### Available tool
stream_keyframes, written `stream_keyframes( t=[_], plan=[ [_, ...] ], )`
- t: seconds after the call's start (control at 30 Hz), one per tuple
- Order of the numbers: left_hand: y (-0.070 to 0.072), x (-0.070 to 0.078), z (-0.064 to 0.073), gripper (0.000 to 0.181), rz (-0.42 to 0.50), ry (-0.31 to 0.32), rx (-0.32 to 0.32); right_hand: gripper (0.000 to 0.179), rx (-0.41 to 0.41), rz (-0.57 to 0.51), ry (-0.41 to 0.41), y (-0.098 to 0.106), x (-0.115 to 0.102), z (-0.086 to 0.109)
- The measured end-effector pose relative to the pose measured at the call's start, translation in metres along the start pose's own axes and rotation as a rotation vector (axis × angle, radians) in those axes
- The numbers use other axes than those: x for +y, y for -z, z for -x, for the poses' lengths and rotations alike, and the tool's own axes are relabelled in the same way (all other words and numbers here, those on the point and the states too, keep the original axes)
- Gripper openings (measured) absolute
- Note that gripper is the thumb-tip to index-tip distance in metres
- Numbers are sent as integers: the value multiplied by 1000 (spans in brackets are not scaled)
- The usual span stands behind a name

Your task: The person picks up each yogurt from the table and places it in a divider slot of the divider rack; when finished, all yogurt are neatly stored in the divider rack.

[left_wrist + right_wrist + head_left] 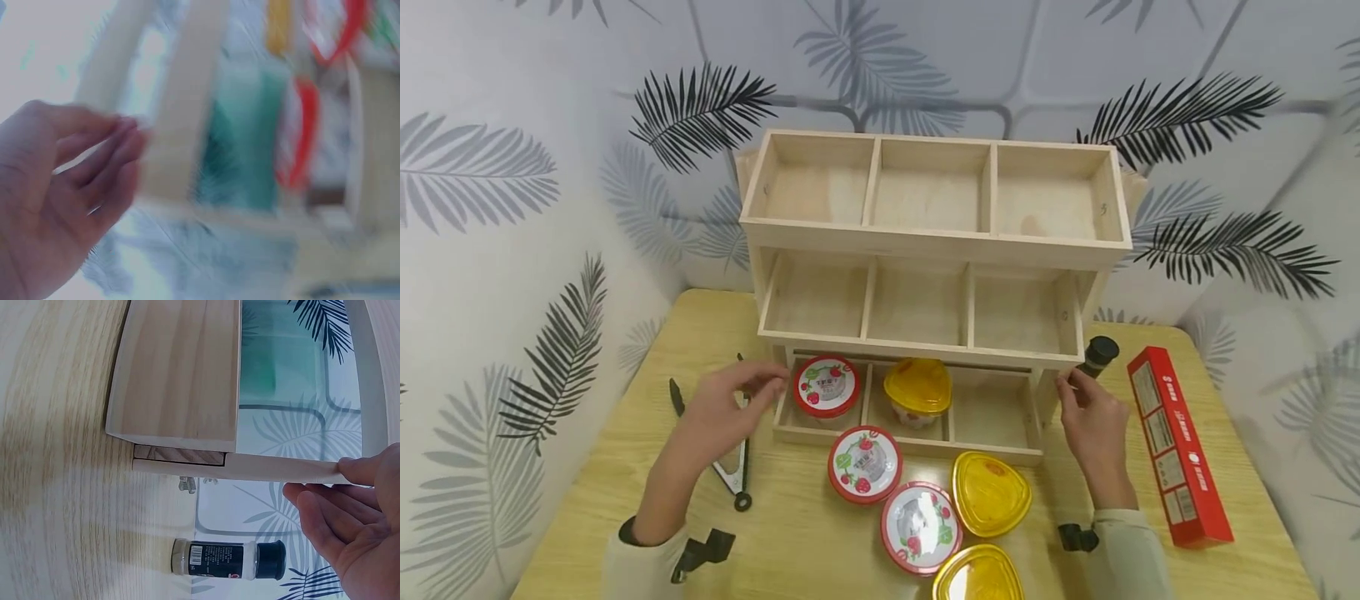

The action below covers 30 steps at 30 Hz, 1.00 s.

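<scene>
A three-tier wooden shelf [936, 242] with divided compartments stands at the back of the table. My right hand [1093, 425] is at its right side; in the right wrist view, thumb and fingers pinch the edge of the wooden side post [281, 467]. Near the lower left end of the shelf is my left hand [718, 417], fingers loosely bent, fingertips right beside the side post [181, 106] in the blurred left wrist view. In the bottom tier sit a red-rimmed round tub [826, 386] on the left and a yellow-lidded tub [917, 387] in the middle.
In front of the shelf are two red-rimmed tubs [865, 464] and two yellow-lidded tubs [991, 493]. Black-handled tongs [733, 479] lie beneath the left forearm. A black-capped spice bottle [228, 559] is behind the right hand. A long red box [1180, 446] lies at the right.
</scene>
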<state>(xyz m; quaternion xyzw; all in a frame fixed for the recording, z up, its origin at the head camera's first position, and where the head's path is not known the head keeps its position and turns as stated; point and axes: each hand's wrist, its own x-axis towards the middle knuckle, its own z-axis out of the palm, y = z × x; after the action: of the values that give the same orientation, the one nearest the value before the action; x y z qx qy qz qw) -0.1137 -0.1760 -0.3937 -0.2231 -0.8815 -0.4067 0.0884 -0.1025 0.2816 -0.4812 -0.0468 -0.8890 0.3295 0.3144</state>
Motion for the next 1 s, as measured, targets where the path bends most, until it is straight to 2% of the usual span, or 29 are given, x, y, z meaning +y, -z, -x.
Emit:
stream_keyframes(
  t=[0.07, 0.13, 0.2, 0.27, 0.37, 0.47, 0.6, 0.67, 0.77, 0.87, 0.93, 1.0],
  plan=[
    [-2, -25, -3, 16, -14, 43, 129, 23, 3, 4, 1, 2, 2, 0],
    [-9, -47, -9, 29, 9, 107, 172, 25, -12, 2, -22, 5, 3, 0],
    [-16, -64, -17, 48, 68, 150, 135, 32, -56, -6, -59, 8, 4, 1],
    [-21, -76, -24, 66, 140, 168, 53, 43, -116, -27, -89, 12, 2, 5],
    [-27, -85, -33, 73, 249, 156, -27, 59, -199, -41, -77, 24, -5, 17],
    [-29, -88, -37, 70, 274, 144, -21, 72, -231, -45, 18, 43, -19, 35],
    [-28, -90, -40, 66, 228, 135, 12, 91, -284, -4, 148, 70, -44, 65],
    [-27, -92, -43, 65, 215, 130, 10, 99, -360, 20, 196, 81, -55, 81],
    [-25, -93, -45, 65, 219, 125, 10, 102, -523, 42, 225, 91, -68, 104],
    [-26, -92, -45, 63, 235, 127, 8, 96, -596, 49, 336, 94, -74, 125],
    [-26, -92, -44, 62, 239, 139, 0, 86, -550, 60, 471, 93, -73, 139],
    [-26, -91, -42, 61, 223, 157, 0, 77, -433, 48, 642, 87, -71, 151]
  ],
)
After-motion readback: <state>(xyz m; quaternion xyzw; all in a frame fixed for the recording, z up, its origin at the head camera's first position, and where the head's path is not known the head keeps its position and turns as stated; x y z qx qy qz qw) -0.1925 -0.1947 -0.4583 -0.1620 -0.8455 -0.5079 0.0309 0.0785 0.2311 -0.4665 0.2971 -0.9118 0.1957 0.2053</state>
